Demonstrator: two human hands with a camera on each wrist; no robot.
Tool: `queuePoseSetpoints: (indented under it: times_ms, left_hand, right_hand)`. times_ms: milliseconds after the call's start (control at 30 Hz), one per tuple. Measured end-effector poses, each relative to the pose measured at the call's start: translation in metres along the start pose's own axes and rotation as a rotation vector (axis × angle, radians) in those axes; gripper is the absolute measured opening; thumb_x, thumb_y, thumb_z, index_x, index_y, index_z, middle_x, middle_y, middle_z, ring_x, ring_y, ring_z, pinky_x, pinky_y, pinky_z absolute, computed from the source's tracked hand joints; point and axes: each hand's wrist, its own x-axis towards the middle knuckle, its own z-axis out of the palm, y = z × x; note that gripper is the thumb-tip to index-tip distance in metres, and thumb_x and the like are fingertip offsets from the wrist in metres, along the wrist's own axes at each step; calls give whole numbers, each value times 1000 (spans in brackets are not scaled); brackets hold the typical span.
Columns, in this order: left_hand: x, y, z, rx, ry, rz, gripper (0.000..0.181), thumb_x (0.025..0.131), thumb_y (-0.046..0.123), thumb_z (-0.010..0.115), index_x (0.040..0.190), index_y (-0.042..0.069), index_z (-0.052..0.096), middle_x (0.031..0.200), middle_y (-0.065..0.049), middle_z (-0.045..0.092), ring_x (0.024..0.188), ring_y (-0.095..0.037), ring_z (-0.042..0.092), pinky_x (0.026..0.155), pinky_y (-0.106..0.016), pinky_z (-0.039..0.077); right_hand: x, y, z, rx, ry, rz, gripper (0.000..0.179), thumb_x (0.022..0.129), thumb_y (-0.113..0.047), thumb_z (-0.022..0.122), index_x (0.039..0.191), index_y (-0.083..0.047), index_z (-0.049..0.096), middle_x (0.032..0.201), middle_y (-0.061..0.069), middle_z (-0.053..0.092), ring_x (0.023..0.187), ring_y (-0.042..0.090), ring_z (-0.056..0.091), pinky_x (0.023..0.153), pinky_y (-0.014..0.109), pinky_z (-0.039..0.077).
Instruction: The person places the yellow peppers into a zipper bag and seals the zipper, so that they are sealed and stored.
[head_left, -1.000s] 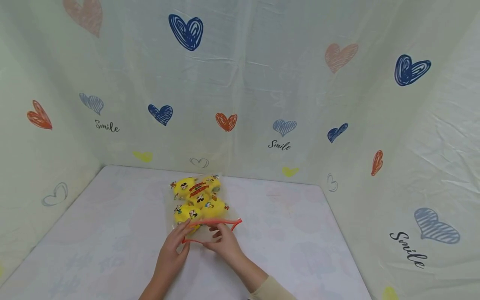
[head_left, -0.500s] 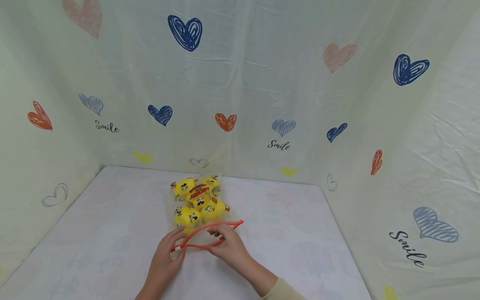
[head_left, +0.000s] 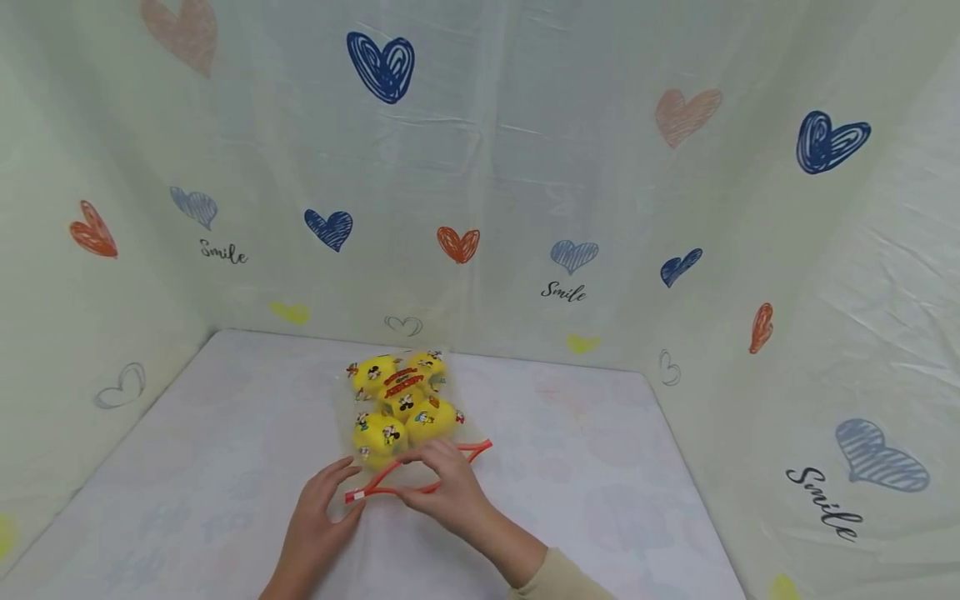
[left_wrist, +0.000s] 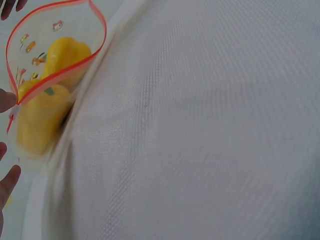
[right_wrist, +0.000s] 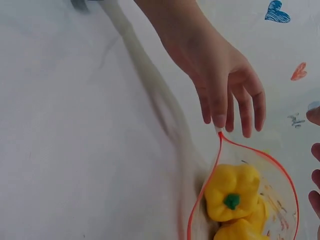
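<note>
A clear zip bag [head_left: 442, 435] with cartoon prints lies on the table, its red-edged mouth spread toward me. Several yellow bell peppers [right_wrist: 233, 186] are inside; one shows a green stem. At the mouth's left corner is my left hand [head_left: 318, 508]; its thumb [left_wrist: 6, 100] touches that corner by the zipper end, while its other fingers stand apart from it. My right hand [head_left: 447, 490] hovers over the mouth with thumb and fingers spread. In the right wrist view, its fingertips [right_wrist: 315, 176] appear at the right edge, away from the red rim.
A white cloth covers the table [head_left: 600, 467]. Pale curtains [head_left: 480, 150] with printed hearts and "Smile" lettering hang behind and at both sides.
My left hand has slid left and nearer to me along the mouth, uncovering its left corner. The mouth has spread wider. The right hand's fingers have come out from inside to above the rim.
</note>
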Motion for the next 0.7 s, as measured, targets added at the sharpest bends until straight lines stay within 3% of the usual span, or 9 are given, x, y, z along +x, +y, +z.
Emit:
queuePoseSetpoints:
  times_ms: [133,300,400,567,700]
  left_hand:
    - [0,-4,-3,12,-13,0,50,67,-2,85,113,8,66,126,-10,60,117,-31,50,94,-55,39]
    - [1,-8,-6,34,15,46,45,64,-6,85,104,7,69,118,-10,64,111,-32,53,90,-48,39]
    - [2,-10,-8,56,2,34,40,65,-4,85,100,10,71,115,-8,66,110,-30,54,90,-47,41]
    - [3,-11,-11,84,-56,-33,34,69,1,85,98,11,72,112,-6,66,110,-29,54,91,-53,45]
    - [3,-12,-14,104,-60,-30,31,69,2,85,96,10,72,108,-6,68,107,-29,56,89,-52,47]
  right_hand:
    - [5,0,6,-59,-21,-47,33,79,-23,82,109,-15,70,106,-12,63,104,5,51,88,22,46]
    - [11,1,14,-139,-77,-103,34,78,-22,83,108,-16,70,108,-10,63,106,7,51,94,21,43]
    - [13,1,18,-171,-126,-112,34,77,-23,83,108,-17,70,108,-10,63,106,7,52,96,21,42]
    - [16,2,24,-184,-214,-50,34,79,-25,82,110,-19,71,108,-13,63,105,4,51,93,19,42]
    - [19,4,31,-196,-274,24,32,82,-28,80,111,-20,71,107,-17,62,105,2,50,92,19,42]
